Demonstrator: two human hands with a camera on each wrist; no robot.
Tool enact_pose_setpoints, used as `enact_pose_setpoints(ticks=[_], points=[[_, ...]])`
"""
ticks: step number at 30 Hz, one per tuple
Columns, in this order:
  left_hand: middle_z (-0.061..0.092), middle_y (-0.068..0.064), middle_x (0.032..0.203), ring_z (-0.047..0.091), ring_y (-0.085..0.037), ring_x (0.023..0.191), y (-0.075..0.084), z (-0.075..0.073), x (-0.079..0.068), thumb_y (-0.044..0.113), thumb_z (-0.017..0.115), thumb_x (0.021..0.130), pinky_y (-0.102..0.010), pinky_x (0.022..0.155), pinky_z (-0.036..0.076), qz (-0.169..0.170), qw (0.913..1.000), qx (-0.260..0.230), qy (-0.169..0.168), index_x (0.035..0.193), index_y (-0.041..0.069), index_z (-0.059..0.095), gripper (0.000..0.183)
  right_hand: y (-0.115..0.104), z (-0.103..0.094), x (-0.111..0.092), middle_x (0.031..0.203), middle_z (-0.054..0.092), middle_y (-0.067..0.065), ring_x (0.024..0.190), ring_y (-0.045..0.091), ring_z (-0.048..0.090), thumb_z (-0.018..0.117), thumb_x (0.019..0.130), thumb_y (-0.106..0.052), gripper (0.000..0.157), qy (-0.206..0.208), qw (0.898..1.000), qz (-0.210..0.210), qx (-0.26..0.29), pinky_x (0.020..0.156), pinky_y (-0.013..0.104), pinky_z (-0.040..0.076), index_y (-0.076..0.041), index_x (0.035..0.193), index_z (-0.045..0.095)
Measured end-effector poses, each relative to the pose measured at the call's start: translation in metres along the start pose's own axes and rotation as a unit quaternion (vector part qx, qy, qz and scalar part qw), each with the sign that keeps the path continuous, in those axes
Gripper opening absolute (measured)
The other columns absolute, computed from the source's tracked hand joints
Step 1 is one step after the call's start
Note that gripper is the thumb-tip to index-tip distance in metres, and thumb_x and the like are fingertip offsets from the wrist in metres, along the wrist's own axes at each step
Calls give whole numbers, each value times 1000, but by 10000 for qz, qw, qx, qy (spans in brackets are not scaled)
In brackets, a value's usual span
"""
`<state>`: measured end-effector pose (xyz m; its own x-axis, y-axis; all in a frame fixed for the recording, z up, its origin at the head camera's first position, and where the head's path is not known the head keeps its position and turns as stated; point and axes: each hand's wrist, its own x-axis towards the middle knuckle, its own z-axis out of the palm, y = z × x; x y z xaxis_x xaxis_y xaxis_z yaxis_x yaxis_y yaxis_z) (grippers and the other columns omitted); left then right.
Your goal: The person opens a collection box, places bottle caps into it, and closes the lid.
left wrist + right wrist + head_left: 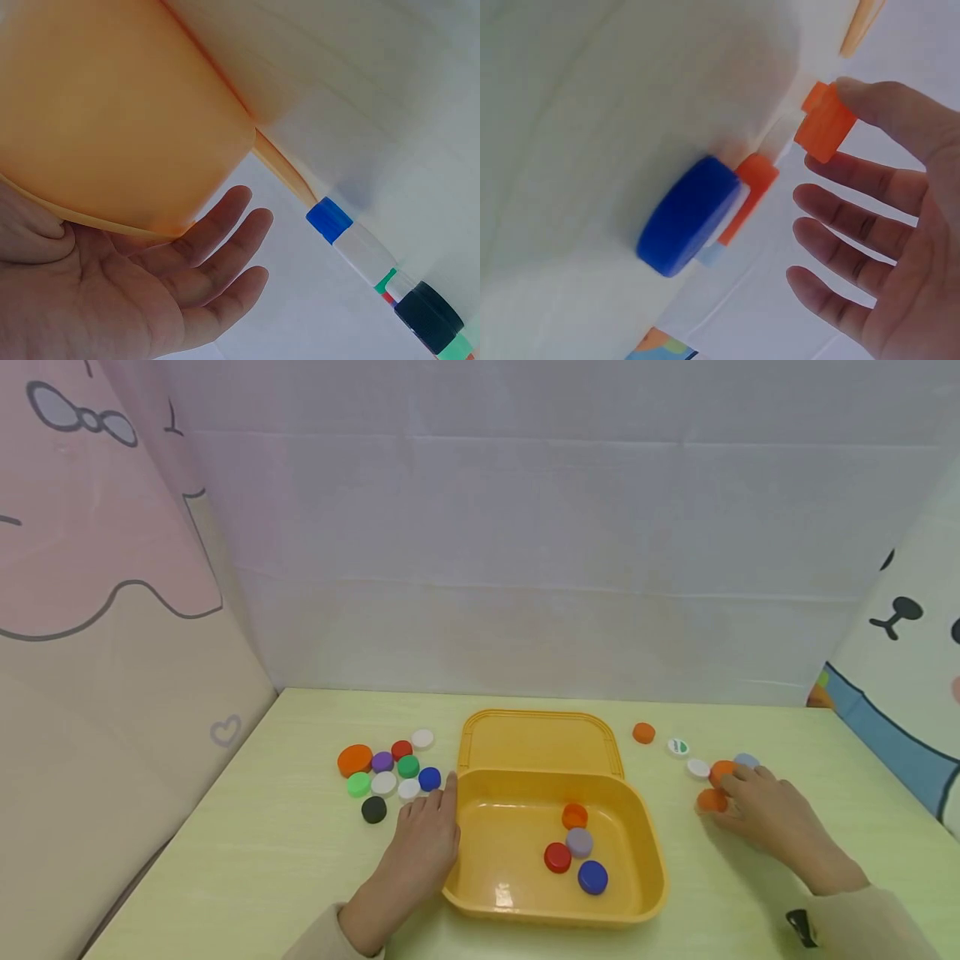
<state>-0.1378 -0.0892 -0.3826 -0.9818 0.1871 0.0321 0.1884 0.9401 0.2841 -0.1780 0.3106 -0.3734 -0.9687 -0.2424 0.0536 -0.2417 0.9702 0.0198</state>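
In the head view my left hand [423, 839] lies along the left rim of a yellow plastic box [652, 852]. Its index finger points forward, and the left wrist view shows the other fingers [225, 289] loosely extended beside the wall. At the right, my right hand [772, 814] pinches an orange bottle cap [826, 124] between thumb and index finger, just above the table. Close to it lie another orange cap [722, 772], a white cap [698, 768], a light blue cap [746, 761] and a dark blue cap [694, 214], which the hand hides from the head view.
Inside the box are several caps, among them a red one [557, 857] and a blue one [592, 877]. A yellow lid [540, 743] lies behind it. Left of the box sit several mixed caps, including a black cap [374, 810]. Farther back are an orange cap [643, 732] and a printed white cap [678, 747].
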Motion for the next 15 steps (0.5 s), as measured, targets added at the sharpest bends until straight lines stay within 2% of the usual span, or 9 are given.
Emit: enact_pose_setpoints(ticks=[7, 14, 15], points=[[53, -15, 121, 48, -32, 108, -1, 1, 1, 18, 45, 93, -48, 99, 34, 67, 10000, 51, 53, 141, 2, 28, 53, -16, -10, -4, 84, 58, 6, 70, 20, 45, 76, 69, -28, 30, 756, 9961, -453, -85, 52, 30, 37, -7, 86, 63], [52, -15, 122, 48, -33, 110, 0, 0, 1, 18, 45, 93, -49, 100, 33, 24, 10000, 38, -10, 142, 2, 27, 54, -35, -22, -4, 78, 56, 2, 66, 18, 45, 80, 64, -28, 34, 1687, 9811, -928, -206, 53, 31, 40, -8, 85, 63], [52, -15, 122, 48, -33, 110, 0, 0, 1, 18, 46, 93, -49, 100, 33, 21, 10000, 38, -14, 142, 2, 27, 54, -38, -24, -4, 79, 56, 2, 66, 18, 46, 78, 67, -35, 35, 1805, 9782, -1005, -202, 54, 31, 40, -8, 84, 63]])
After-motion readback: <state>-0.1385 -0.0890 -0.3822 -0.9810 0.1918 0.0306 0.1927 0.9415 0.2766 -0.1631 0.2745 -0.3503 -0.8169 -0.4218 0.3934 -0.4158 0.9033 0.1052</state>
